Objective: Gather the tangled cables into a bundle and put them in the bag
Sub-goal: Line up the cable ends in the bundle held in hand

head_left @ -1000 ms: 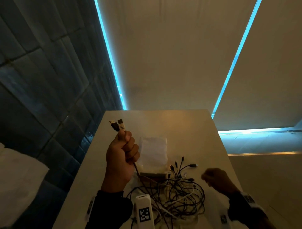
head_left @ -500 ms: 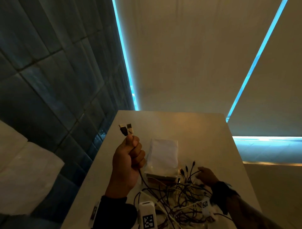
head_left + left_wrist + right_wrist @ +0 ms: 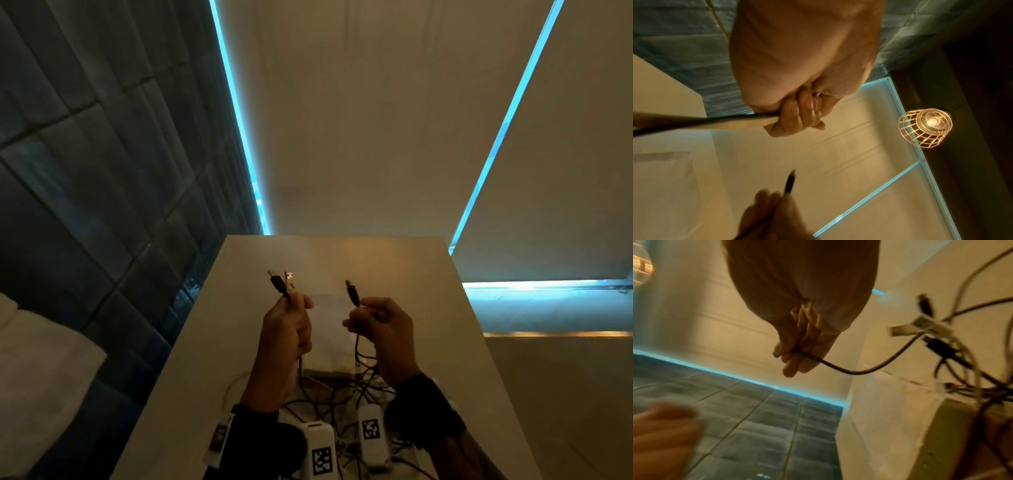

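A tangle of black and white cables (image 3: 337,394) lies on the pale table (image 3: 428,308) near me. My left hand (image 3: 291,325) is raised in a fist and grips two cable ends, a black plug (image 3: 277,282) and a white USB plug (image 3: 290,280), which stick up above it. My right hand (image 3: 380,322) is raised beside it and pinches a black cable (image 3: 849,369) just below its plug (image 3: 352,293). A white bag (image 3: 330,335) lies flat on the table behind and between the hands. In the left wrist view the fingers (image 3: 797,116) curl round the cables.
A dark tiled wall (image 3: 102,171) runs along the table's left edge. Blue light strips (image 3: 239,120) cross the pale wall behind. A white cloth (image 3: 41,377) sits low at the left. A caged lamp (image 3: 925,128) glows overhead.
My right hand has left the cable pile and risen with a black plug end, coming level with the left hand. The left hand kept holding its two plugs.
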`<state>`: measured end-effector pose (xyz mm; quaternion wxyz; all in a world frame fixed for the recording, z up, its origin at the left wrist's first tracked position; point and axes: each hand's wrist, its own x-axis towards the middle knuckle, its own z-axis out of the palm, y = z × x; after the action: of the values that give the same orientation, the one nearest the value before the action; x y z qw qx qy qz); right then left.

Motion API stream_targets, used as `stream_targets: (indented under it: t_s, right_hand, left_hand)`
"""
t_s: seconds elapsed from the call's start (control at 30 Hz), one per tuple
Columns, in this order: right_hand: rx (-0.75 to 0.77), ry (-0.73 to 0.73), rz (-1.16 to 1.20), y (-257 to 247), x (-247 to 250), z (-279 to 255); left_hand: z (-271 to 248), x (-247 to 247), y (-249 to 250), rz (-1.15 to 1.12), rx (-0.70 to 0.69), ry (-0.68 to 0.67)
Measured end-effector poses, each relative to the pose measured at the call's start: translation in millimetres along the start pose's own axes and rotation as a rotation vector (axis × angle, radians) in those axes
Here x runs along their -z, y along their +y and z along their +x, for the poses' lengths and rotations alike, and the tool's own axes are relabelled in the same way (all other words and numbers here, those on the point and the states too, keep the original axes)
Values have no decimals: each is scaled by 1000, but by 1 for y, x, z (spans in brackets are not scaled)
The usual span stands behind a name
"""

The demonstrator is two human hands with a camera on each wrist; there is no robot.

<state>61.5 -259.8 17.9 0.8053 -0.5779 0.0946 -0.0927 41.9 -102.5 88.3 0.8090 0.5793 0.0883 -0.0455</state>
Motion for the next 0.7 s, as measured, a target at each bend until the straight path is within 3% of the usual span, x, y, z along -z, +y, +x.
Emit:
stream_targets:
  t_s: [0.23, 0.43, 0.7]
  right_hand:
    - [131, -213, -36, -36, -37, -30]
    - [60, -373, -179, -27, -25, -39]
    - [259, -395, -361, -35, -31, -41]
  left_hand:
    - [-2, -12, -10, 265, -18, 2]
    - [1, -4, -6, 160, -114, 64]
    - [-4, -13, -3, 267, -192, 14]
